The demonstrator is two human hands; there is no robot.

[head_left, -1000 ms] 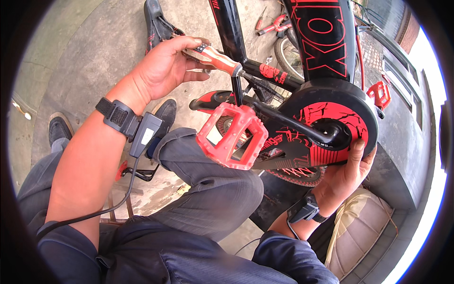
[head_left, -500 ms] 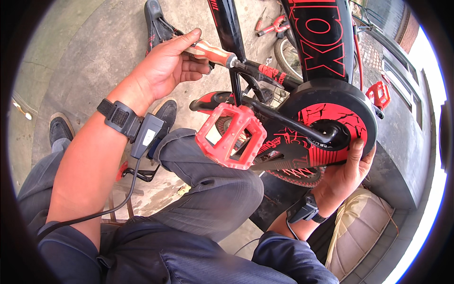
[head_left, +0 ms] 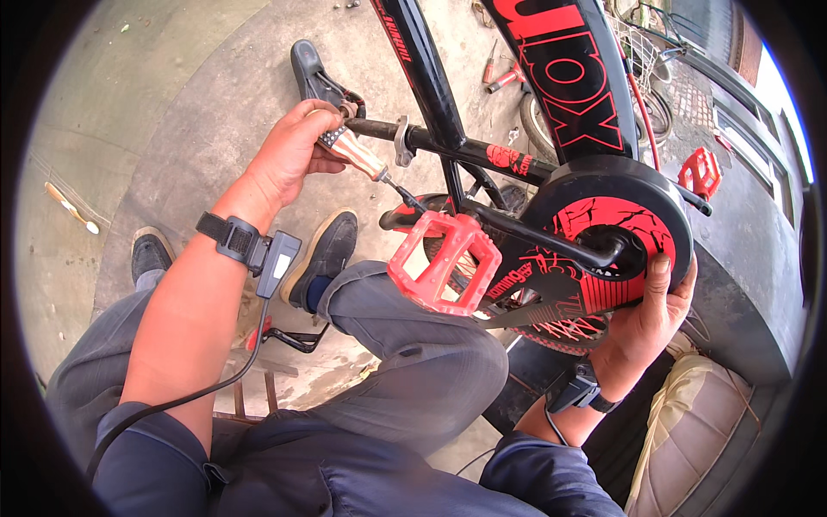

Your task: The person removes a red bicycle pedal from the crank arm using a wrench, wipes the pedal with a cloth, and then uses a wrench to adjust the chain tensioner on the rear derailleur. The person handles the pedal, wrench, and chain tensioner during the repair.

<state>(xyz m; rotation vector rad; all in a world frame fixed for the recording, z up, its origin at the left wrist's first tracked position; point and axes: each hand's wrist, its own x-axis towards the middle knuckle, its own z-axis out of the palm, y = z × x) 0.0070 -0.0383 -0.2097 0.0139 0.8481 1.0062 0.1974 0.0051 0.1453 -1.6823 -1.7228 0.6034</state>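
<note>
My left hand is closed round the red-and-cream handle of a screwdriver. Its shaft slants down to the right and its end lies close above a red plastic pedal in this view; whether they touch I cannot tell. The pedal sits on a black crank arm of a child's black-and-red bicycle. With thumb on the face and fingers behind the edge, my right hand grips the round end of the chain guard. Those fingers are partly hidden.
Behind my left hand are the saddle and a loose-looking silver clamp on the black tube. A second red pedal sticks out on the far side. Tools lie on the concrete. A padded cushion is at the lower right.
The screwdriver has swung from pointing across the frame tube to pointing down towards the near pedal. My left hand has shifted left relative to the bicycle; my right hand keeps its grip.
</note>
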